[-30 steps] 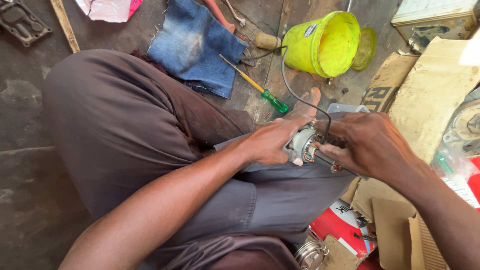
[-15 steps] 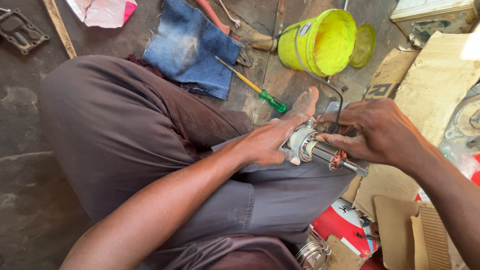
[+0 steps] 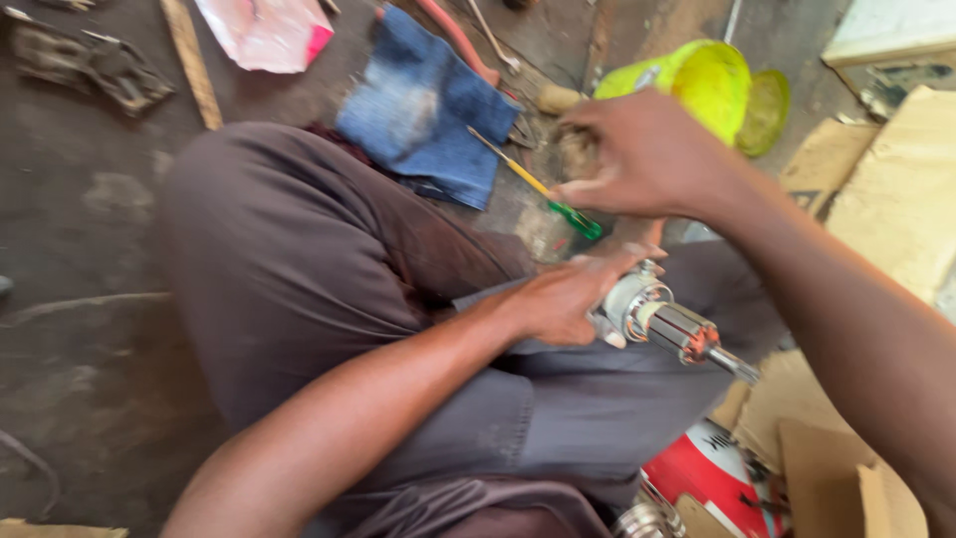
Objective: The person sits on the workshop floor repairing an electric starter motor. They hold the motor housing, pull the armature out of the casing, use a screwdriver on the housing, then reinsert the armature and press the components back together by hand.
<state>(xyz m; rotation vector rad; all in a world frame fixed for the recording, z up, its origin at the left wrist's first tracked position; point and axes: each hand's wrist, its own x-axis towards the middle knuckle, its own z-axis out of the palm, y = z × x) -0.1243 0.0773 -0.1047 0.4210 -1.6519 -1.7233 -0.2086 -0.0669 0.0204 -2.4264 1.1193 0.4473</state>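
My left hand (image 3: pixel 564 296) grips a small electric motor rotor (image 3: pixel 669 329) over my lap, its silver end by my fingers, copper commutator and steel shaft pointing right. My right hand (image 3: pixel 642 154) is lifted away from it and reaches over the floor, fingers curled down close to a screwdriver (image 3: pixel 543 189) with a yellow shaft and green handle. The hand is blurred; whether it touches the screwdriver is unclear.
A blue denim rag (image 3: pixel 430 106) lies on the dirt floor beyond my knee. A yellow-green plastic tub (image 3: pixel 709 82) sits behind my right hand. Cardboard pieces (image 3: pixel 901 199) stand at right, a red object (image 3: pixel 712 475) at bottom right, a wooden stick (image 3: pixel 191 62) at upper left.
My right hand has let go of the rotor and moved up and left toward the screwdriver. My left hand still holds the rotor, now fully exposed.
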